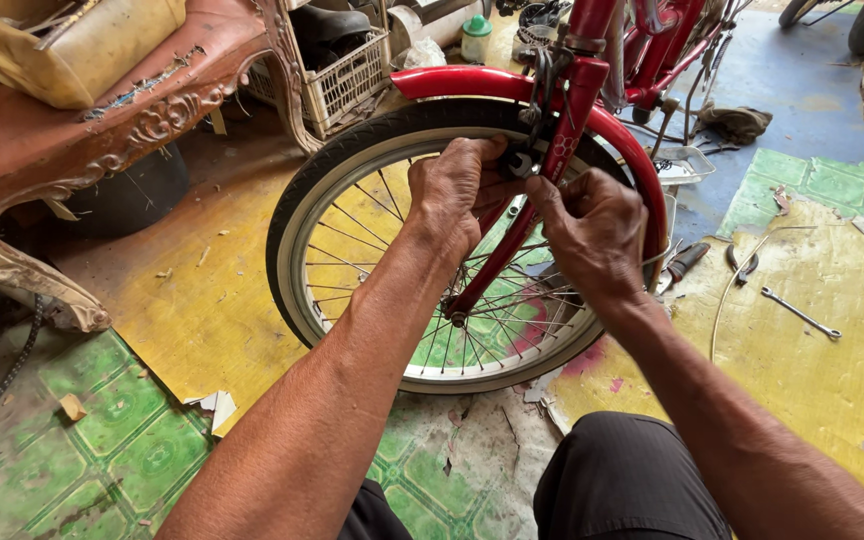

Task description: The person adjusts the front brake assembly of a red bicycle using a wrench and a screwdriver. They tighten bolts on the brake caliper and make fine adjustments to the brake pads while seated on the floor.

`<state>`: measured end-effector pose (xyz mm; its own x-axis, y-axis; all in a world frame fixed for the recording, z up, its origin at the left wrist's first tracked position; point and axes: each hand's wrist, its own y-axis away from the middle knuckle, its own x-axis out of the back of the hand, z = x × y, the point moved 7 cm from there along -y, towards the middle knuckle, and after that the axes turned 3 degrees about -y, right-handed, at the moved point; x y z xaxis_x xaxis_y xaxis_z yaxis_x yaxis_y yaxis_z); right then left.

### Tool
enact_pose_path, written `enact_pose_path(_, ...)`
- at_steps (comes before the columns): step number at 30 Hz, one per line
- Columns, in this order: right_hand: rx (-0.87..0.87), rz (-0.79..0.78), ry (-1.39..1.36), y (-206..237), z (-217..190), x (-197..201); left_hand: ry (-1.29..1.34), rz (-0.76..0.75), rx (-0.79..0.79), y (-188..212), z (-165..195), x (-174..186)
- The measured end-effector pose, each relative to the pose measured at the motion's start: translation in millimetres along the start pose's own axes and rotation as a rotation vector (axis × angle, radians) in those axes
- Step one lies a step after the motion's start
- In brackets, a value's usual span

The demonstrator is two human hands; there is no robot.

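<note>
Both hands work at the brake caliper [522, 163] on the red fork [552, 180], at 12 o'clock of the front wheel [352, 190]. Left hand [452, 190] curls closed over the caliper's left side, apparently steadying it. Right hand [597, 232] pinches fingers together at the caliper's right side; what it pinches is hidden. At 3 o'clock on the floor lie pliers [742, 262] and a spanner [800, 314], within reach.

Worn yellow-green floor [132, 440] — carved old sofa [72, 120], daylight
</note>
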<state>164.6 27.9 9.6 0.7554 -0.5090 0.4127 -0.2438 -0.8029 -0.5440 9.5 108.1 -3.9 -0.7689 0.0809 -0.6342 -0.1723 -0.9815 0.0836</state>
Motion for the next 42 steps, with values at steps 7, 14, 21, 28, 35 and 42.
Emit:
enact_pose_path(7, -0.311, 0.149, -0.534, 26.6, 20.9, -34.9, -0.052, 0.080, -0.028, -0.8, 2.2, 5.7)
enact_pose_path(14, -0.419, 0.260, -0.851, 39.1, 20.1, -56.1, -0.029, 0.095, -0.031, -4.6, -0.7, 8.1)
enact_pose_path(21, -0.552, 0.399, -0.880, 46.8, 17.7, -77.1, -0.039, 0.160, 0.042, -4.1, -0.5, 8.9)
enact_pose_path(28, -0.451, 0.311, -0.772, 48.0, 11.7, -69.5, -0.030, 0.116, 0.026, -2.6, 0.2, 4.6)
enact_pose_path(35, -0.179, 0.130, -0.487, 43.4, 3.3, -27.1, -0.006, 0.050, 0.017, -7.5, -3.2, 1.9)
enact_pose_path(42, -0.118, -0.107, -0.267, 17.9, 5.8, 1.1, -0.236, -0.008, 0.073, -1.8, 3.8, -3.3)
